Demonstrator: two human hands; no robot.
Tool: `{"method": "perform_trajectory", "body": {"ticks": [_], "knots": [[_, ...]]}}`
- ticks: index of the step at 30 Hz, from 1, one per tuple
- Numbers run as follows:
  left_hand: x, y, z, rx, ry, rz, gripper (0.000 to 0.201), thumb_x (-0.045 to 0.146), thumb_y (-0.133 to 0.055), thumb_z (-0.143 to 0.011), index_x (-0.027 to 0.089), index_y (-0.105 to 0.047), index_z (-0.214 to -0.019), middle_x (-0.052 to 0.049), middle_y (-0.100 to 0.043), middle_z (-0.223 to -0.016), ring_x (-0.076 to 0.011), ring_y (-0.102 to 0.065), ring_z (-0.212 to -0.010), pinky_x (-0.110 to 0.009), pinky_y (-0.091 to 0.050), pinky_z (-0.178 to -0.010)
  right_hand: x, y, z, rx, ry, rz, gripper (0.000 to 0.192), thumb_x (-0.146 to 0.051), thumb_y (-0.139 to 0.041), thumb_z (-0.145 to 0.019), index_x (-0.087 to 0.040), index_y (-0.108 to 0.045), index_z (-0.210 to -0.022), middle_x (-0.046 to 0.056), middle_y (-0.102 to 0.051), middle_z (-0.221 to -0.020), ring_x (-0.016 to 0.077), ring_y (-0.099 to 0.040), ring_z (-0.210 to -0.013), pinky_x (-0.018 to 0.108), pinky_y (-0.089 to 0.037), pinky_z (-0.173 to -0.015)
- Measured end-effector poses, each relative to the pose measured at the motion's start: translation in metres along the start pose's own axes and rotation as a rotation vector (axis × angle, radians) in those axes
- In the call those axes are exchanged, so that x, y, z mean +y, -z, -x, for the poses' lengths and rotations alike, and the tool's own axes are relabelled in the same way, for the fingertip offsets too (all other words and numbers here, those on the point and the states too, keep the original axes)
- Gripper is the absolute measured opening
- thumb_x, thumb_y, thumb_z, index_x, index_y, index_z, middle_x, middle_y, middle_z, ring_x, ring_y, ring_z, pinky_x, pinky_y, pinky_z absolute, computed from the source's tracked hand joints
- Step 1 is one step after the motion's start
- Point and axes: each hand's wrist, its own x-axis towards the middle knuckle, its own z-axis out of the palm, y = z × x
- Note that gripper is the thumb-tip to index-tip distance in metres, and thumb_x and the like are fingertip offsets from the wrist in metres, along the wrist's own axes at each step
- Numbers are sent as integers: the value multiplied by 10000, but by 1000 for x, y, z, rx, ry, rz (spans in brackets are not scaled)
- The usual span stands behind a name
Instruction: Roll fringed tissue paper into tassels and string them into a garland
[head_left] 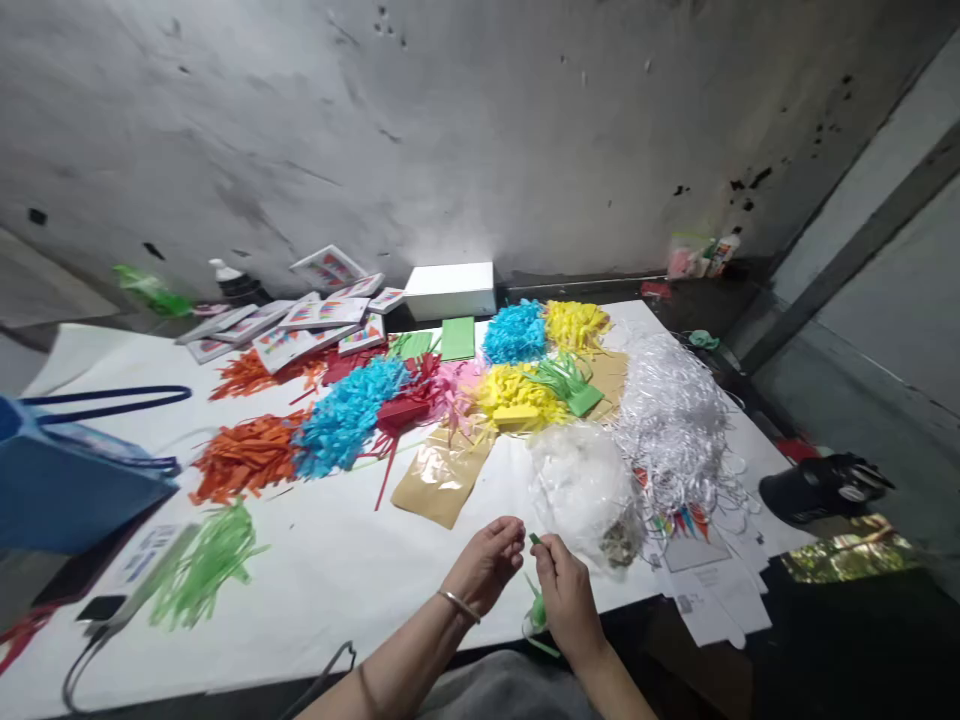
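Observation:
Near the table's front edge, my right hand point(568, 595) pinches a green paper tassel point(536, 612). The tassel's small green tip pokes up past the thumb, and its strips dangle below the hand. Close by on the left, my left hand point(491, 562) has its fingers curled together, with a bangle on the wrist. Whatever is between its fingertips, if anything, is too small to make out. Just beyond the hands lie a brown plastic-covered packet point(442, 475) and a clear crumpled plastic bag point(581, 480).
Fringed paper bundles in orange point(247, 458), blue point(352, 410), yellow point(521, 395) and green point(210, 565) cover the table. White shreds point(671, 420) heap at right, near a black bottle point(821, 488). Flat boxes point(322, 312) pile at the back; a blue bag point(75, 470) stands left.

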Motion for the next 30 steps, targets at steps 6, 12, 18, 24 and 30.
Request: {"method": "perform_trajectory", "body": {"ticks": [6,12,18,24,30], "knots": [[34,62,52,35,-81,191,341,328,-841,-591,130,-594,-716,55,-520,-531,-33,-448,-449,-150,-359,-464,-54,-73,1,-133,143,187,250,-258,-356,-956,-218,-518,-769,4,-599,-705,164,-566,-699,233,-352,-645],[62,147,86,93,-294,-53,293,344,-796,-635,123,-630,-732,26,-568,-613,-74,-495,-500,-210,-402,-511,-96,-144,9,-234,154,285,252,-225,-380,-930,-208,-494,-707,0,-564,-655,161,-531,-674,244,-313,-623],[84,201,106,0,-308,-218,263,360,-735,-704,129,-615,-739,26,-554,-608,-89,-498,-521,-227,-406,-542,-118,-190,16,-290,169,247,239,-219,-385,-921,-202,-500,-712,-4,-557,-669,151,-518,-685,245,-317,-639],[92,217,107,-45,-263,-205,279,380,-719,-718,133,-592,-739,27,-536,-606,-92,-476,-530,-224,-386,-527,-125,-205,12,-340,115,165,248,-243,-382,-930,-202,-508,-721,-10,-559,-676,144,-521,-685,235,-330,-631],[95,221,100,-53,-214,-181,308,410,-709,-727,134,-573,-706,36,-510,-569,-85,-437,-543,-212,-348,-540,-128,-210,3,-373,79,85,247,-248,-400,-930,-205,-530,-724,-20,-578,-675,137,-531,-669,227,-348,-630]]}}
